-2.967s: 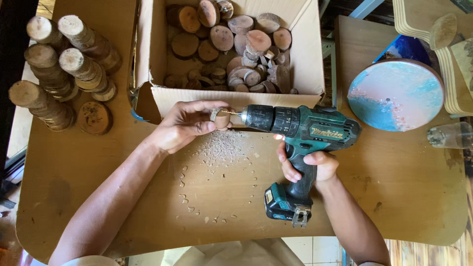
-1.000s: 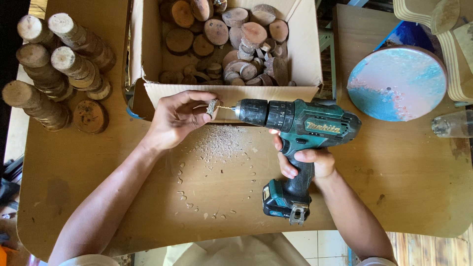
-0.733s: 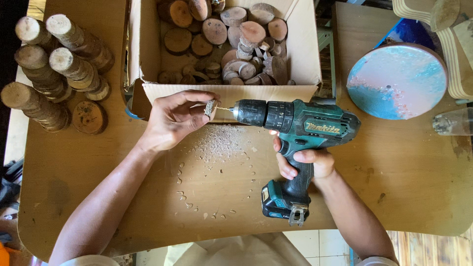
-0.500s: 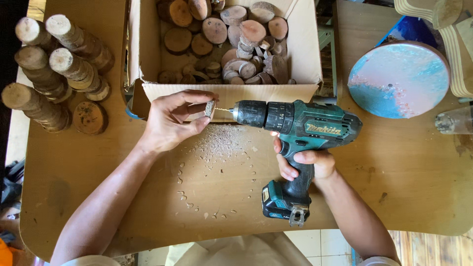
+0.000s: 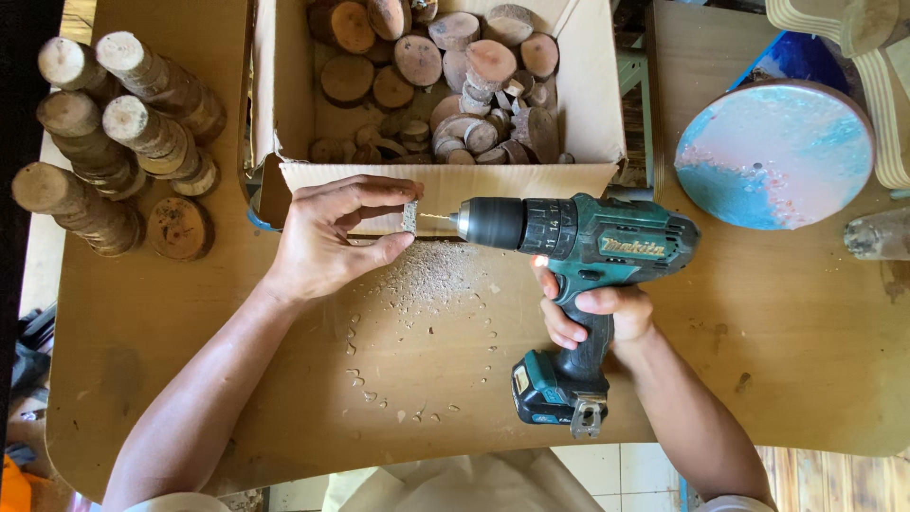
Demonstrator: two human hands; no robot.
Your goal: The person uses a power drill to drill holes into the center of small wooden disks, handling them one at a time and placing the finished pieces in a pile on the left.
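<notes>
My left hand (image 5: 332,242) pinches a small thin wood slice (image 5: 410,216) on edge between thumb and fingers, just in front of the cardboard box. My right hand (image 5: 592,313) grips the handle of a teal cordless drill (image 5: 578,248), held level and pointing left. The drill's bit touches the face of the slice, and its work light glows. Sawdust and chips (image 5: 427,280) lie on the wooden table (image 5: 227,379) below the slice.
An open cardboard box (image 5: 588,95) full of round wood slices stands at the back. Stacks of wood discs (image 5: 104,142) stand at the far left. A round blue and pink painted board (image 5: 773,156) and a glass jar (image 5: 877,235) are at the right.
The slice and the drill have stayed pressed together in nearly the same place; my left fingers have shifted slightly on the slice. The view has drifted a little.
</notes>
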